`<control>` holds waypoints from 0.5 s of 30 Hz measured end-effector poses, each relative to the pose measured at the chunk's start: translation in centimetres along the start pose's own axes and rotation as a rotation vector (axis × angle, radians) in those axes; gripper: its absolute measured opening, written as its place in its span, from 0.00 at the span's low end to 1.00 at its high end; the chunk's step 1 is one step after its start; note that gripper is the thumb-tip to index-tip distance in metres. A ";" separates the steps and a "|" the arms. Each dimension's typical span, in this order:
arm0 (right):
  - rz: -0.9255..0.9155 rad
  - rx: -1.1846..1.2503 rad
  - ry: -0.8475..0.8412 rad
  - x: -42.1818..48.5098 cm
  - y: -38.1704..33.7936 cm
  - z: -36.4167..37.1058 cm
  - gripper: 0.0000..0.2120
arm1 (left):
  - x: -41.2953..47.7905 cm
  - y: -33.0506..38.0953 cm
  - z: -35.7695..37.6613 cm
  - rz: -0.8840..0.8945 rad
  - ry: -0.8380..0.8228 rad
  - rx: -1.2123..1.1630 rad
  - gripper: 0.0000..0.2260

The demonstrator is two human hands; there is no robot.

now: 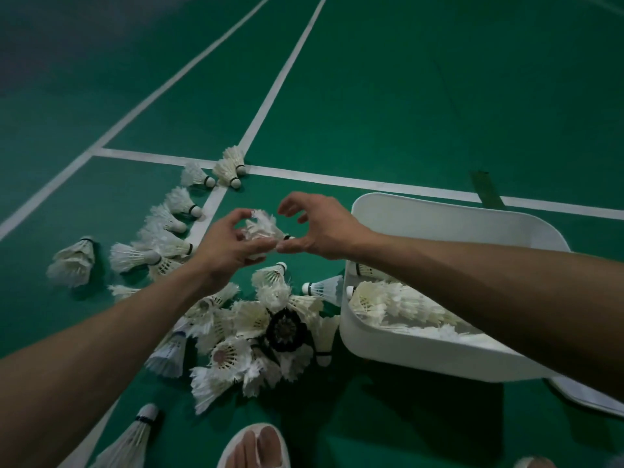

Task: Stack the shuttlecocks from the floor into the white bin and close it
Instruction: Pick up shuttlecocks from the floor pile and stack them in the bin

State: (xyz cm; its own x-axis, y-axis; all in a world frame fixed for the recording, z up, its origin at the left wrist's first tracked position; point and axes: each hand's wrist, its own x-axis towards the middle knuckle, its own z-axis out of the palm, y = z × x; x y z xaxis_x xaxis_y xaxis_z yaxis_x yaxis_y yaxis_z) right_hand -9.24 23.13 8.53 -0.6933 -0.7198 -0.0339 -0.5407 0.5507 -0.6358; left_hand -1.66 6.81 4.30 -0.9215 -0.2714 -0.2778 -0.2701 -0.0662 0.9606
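Observation:
My left hand (229, 246) grips a white feather shuttlecock (261, 228) above the green floor, fingers curled round its feathers. My right hand (317, 228) meets it from the right; its thumb touches the cork end while its other fingers arch loosely above. Below my hands, several white shuttlecocks lie in a loose pile (256, 336), one with black feathers (286, 330). More shuttlecocks lie in a scattered row (175, 228) to the left. The white bin (398, 349) stands open at the right, with rows of stacked shuttlecocks (395, 304) inside, partly hidden by my right forearm.
White court lines (270, 96) cross the green floor. A flat white piece (587, 396), perhaps the bin's lid, lies on the floor behind the bin's near right corner. A foot in a white sandal (256, 447) shows at the bottom edge. A stacked shuttlecock column (131, 437) lies at bottom left.

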 end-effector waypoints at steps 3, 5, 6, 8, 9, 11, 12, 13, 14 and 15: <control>-0.005 0.018 -0.029 0.6 -0.3 0.7 0.28 | -0.2 0.7 0.4 -0.009 -0.072 -0.164 0.25; -0.019 0.042 -0.039 0.8 -0.5 0.8 0.30 | 0.0 1.0 0.4 0.006 -0.113 -0.174 0.22; -0.031 0.056 -0.048 1.0 -0.5 0.7 0.32 | 0.1 1.1 0.3 0.021 -0.135 -0.135 0.21; -0.079 0.039 -0.072 1.3 -0.8 0.5 0.35 | 0.5 1.4 0.2 0.045 -0.169 -0.037 0.21; -0.110 0.005 -0.079 1.6 -0.8 0.4 0.35 | 0.8 1.3 0.1 0.052 -0.181 -0.013 0.22; -0.127 -0.036 -0.095 2.2 -0.7 0.3 0.33 | 1.4 0.9 0.0 0.054 -0.192 0.001 0.22; -0.092 -0.028 -0.106 2.5 -0.5 0.3 0.30 | 1.6 0.5 -0.1 0.046 -0.192 0.012 0.21; -0.052 -0.012 -0.117 2.8 -0.3 0.3 0.28 | 1.8 0.1 -0.2 0.029 -0.190 0.020 0.20; -0.026 -0.013 -0.123 3.0 -0.1 0.5 0.27 | 2.0 -0.4 -0.4 0.014 -0.177 0.026 0.19; -0.018 -0.049 -0.126 3.3 0.1 0.7 0.26 | 2.3 -0.8 -0.6 0.001 -0.154 0.038 0.19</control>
State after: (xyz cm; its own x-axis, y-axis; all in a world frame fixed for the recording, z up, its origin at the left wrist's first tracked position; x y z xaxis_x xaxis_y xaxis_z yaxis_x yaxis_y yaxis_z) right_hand -11.28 20.57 7.83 -0.6199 -0.7753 -0.1211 -0.5775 0.5553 -0.5985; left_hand -3.38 5.72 2.86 -0.9528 -0.1211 -0.2783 -0.2769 -0.0285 0.9605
